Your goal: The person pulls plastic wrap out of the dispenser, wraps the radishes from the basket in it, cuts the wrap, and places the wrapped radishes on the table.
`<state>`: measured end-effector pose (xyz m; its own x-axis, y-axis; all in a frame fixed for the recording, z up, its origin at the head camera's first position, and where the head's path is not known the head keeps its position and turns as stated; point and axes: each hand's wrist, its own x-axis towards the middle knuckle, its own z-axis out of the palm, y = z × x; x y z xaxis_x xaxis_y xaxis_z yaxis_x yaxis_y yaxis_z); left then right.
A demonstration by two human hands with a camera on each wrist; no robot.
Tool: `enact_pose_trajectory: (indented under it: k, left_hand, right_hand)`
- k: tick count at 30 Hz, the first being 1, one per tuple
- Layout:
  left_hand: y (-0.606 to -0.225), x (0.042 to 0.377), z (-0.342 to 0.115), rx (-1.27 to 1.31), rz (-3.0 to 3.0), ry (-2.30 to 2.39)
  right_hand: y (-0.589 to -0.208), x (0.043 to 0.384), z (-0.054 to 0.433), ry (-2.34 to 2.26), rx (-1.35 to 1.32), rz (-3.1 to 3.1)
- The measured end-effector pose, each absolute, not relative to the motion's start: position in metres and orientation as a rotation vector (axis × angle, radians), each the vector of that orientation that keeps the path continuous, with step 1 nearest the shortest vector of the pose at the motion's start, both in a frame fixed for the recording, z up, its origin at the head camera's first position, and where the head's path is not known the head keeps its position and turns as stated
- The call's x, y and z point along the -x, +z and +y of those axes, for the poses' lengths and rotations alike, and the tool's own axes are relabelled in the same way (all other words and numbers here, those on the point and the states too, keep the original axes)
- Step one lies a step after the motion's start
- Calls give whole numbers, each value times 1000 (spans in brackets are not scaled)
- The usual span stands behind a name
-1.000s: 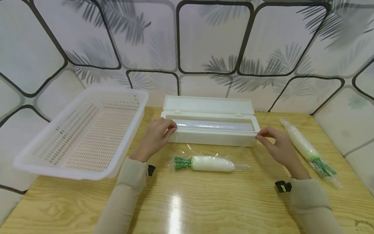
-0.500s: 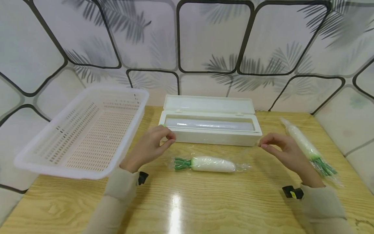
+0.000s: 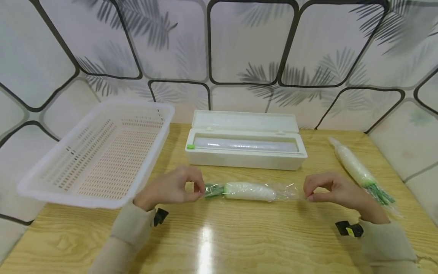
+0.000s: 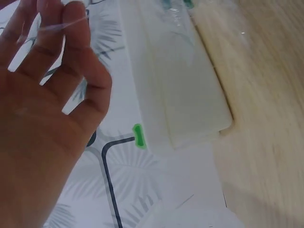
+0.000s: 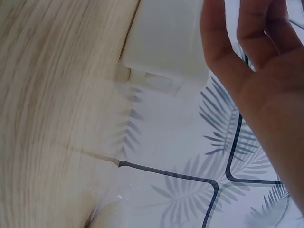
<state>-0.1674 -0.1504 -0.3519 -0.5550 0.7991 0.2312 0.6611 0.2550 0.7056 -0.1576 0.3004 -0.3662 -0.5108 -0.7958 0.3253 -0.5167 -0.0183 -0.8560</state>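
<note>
A white radish point(image 3: 249, 191) with green leaf stalks lies across the table, clear film bunched at its ends. At its leafy end my left hand point(image 3: 174, 188) pinches the edge of a clear sheet of cling film. A strand of that cling film point(image 4: 73, 23) shows at the fingertips in the left wrist view. My right hand point(image 3: 337, 192) pinches the sheet's other side, just past the radish's tip. Behind them stands a white cling film dispenser point(image 3: 246, 160), lid raised, a film roll point(image 3: 246, 144) inside and a green slider point(image 3: 190, 146) at its left end.
A white slotted basket point(image 3: 164, 129) stands at the left. Another film-wrapped radish point(image 3: 354, 165) lies at the right, its leaves toward me. A patterned wall point(image 3: 253, 45) rises behind the wooden table point(image 3: 253, 239).
Both hands have drawn back from the dispenser's front edge toward me, ending beside the radish and a little farther apart. The green slider at the dispenser's left end has come into sight.
</note>
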Motion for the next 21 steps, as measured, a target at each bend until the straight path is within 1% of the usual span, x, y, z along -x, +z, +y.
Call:
enact_pose_trajectory:
  k: [5,9,16,21]
  left_hand:
    - [-359,167,-148,-1267,2229,1046]
    - [-363,166,-145,-1260,2228,933]
    - [-368,168,-138,-1240,2382,712]
    - [-370,175,-136,-1190,2563,619]
  right_hand:
    - [-370,156,304,-1386,1266,1963]
    - [-377,157,303,-1296,1213,1992]
    - [-385,160,292,-1058,1193,2265]
    - [-384,161,281,-882,1097,2469]
